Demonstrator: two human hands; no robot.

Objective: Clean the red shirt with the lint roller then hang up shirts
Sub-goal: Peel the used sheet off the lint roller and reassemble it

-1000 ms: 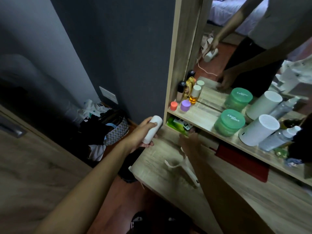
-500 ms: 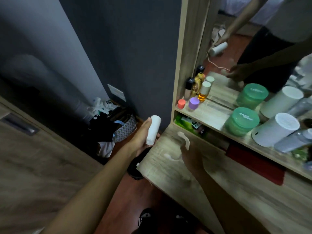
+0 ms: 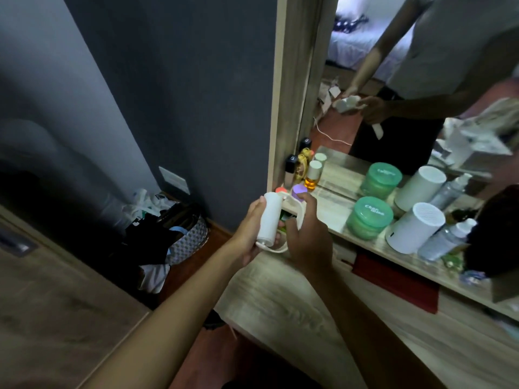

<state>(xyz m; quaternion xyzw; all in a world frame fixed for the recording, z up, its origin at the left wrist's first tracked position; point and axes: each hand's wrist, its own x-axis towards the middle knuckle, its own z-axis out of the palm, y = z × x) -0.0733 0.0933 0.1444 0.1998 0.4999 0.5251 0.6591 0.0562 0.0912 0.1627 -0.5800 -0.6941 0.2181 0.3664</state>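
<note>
With the left hand [image 3: 254,234] gripping the white roll [image 3: 270,219] and the right hand [image 3: 304,237] apparently holding the handle frame [image 3: 295,209] beside it, lint-roller assembly is underway; cleaning and hanging remain.

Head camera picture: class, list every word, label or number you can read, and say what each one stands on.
"Chan..." over a second, blurred line: on the lid of the green jar.
Its reflection in the mirror: print reversed, unreadable.
Black cap of the small bottle: a mark too small to read.
Green box behind the hands: print hidden and blurred.

matt white lint roller [image 3: 270,217], wood-grain dresser [image 3: 295,301]
</note>
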